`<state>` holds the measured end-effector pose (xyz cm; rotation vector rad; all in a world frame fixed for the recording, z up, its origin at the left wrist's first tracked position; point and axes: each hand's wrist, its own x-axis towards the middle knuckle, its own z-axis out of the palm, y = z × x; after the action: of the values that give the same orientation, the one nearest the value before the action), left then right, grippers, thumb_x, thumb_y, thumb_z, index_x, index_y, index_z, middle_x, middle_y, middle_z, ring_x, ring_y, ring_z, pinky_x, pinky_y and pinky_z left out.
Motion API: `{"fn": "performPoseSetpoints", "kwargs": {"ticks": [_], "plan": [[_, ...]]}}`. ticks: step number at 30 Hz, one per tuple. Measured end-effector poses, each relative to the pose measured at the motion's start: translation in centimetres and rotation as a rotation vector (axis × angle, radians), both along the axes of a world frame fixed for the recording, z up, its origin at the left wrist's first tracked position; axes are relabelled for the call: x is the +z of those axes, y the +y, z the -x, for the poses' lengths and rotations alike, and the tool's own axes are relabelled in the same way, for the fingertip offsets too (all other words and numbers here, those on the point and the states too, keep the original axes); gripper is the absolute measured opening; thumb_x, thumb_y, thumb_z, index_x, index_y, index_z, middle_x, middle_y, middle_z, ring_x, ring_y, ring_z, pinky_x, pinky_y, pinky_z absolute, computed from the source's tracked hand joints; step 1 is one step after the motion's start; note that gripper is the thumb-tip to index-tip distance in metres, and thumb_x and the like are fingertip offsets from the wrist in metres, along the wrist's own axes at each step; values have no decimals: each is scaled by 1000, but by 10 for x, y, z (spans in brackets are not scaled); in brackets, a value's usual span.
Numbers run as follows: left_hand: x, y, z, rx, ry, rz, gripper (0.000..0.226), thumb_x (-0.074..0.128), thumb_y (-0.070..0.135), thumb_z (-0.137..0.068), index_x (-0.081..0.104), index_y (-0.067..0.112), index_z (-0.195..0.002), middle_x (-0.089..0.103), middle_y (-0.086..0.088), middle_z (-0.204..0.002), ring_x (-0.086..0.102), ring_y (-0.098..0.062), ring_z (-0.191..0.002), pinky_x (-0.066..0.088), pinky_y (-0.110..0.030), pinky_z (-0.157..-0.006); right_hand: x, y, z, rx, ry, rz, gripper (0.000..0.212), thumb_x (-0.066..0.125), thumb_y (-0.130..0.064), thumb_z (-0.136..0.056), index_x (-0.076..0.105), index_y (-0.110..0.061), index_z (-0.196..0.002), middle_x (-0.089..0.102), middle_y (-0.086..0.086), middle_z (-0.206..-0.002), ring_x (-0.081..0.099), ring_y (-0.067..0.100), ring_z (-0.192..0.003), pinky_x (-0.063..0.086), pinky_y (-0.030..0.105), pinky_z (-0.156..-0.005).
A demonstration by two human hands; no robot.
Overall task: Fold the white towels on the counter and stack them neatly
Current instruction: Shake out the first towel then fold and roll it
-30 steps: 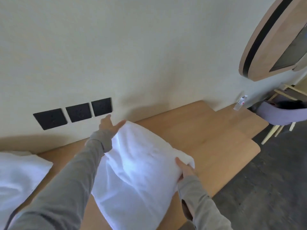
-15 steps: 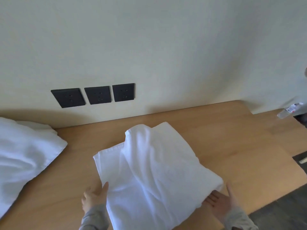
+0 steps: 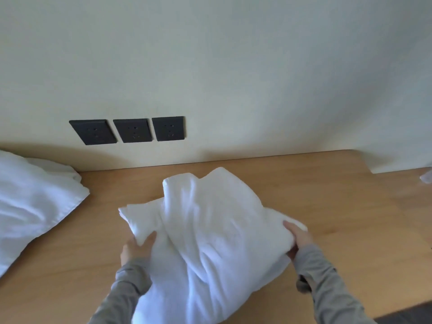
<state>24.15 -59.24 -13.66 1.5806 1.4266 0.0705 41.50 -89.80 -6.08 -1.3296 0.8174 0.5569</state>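
Left hand [image 3: 138, 250]: grips the towel [image 3: 215, 230] at its left edge, thumb on top.
Right hand [image 3: 298, 239]: grips its right edge likewise.
Towel: white, bunched, mid bench [image 3: 327, 206], between both hands.
Bench: wooden, against the wall [image 3: 233, 66].
Other towels [image 3: 35, 202]: heaped far left.
Sockets [image 3: 132, 130]: three, black, wall-mounted.

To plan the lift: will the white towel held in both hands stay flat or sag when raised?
Likely it sags: the towel bunches in soft ridges between left hand and right hand. Probably light: edge grips alone seem to hold it.
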Motion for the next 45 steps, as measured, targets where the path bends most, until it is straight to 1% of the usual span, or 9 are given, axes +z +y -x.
{"fn": "performPoseSetpoints", "kwargs": {"ticks": [6,9,14,17,22,27,31,38,45], "plan": [[86,44,-14,-3,-228,-271,56,60,56,-62,60,11,-95,61,-16,-89,57,-35,-84,45,-44,-80,84,-8,-33,175,-702,115,7,71,-25,-80,66,-22,-83,68,-1,-95,63,20,-88,52,40,-77],[100,57,-7,21,-267,-335,54,59,59,-61,56,15,-92,58,-13,-86,53,-33,-78,43,-43,-73,83,-42,-21,85,-783,133,17,76,-39,-70,72,-25,-80,73,-11,-84,68,11,-84,56,31,-74],[55,60,13,-55,-105,-269,72,61,60,-53,61,8,-104,63,-19,-95,58,-37,-86,46,-44,-80,-27,-84,33,-85,-99,19,22,66,-12,-83,57,-9,-103,62,8,-83,58,27,-71,54,33,-43],[7,64,20,-93,69,-205,84,65,55,-56,57,-4,-116,60,-27,-111,56,-44,-100,42,-43,-86,-67,-96,59,82,225,15,27,60,-14,-90,54,9,-102,61,23,-85,58,38,-72,55,47,-53],[-43,80,33,-58,215,-60,78,75,43,-75,42,-1,-130,53,-26,-123,51,-47,-105,41,-55,-96,-80,-130,45,517,125,518,46,62,-30,-89,60,8,-63,61,20,-49,55,24,-36,49,28,-41],[-51,62,50,-81,239,-61,98,82,45,-65,29,12,-140,48,-21,-130,47,-47,-114,40,-55,-99,-63,-122,-3,1025,-453,1052,24,54,-37,-90,62,-17,-99,64,2,-102,59,17,-89,48,30,-81],[-46,29,75,-26,327,-129,97,76,60,-63,31,18,-138,55,-20,-124,53,-47,-105,43,-50,-90,-80,-73,-21,1576,-689,1094,57,32,-46,-97,15,-28,-149,9,-5,-158,8,15,-145,10,34,-117],[-41,7,94,-35,363,-208,69,67,63,-71,33,32,-122,61,-16,-86,59,-38,-74,51,-47,-73,-110,-45,-31,1743,-460,1179,60,20,-57,-95,-25,-54,-135,-36,-24,-144,-22,16,-143,4,66,-108],[-51,9,100,-30,396,-172,81,60,72,-68,30,29,-129,58,-14,-114,59,-39,-94,43,-43,-73,-111,-40,-26,1682,-386,1205,70,22,-64,-91,-36,-51,-127,-41,-26,-137,-22,18,-143,11,64,-108]]}}
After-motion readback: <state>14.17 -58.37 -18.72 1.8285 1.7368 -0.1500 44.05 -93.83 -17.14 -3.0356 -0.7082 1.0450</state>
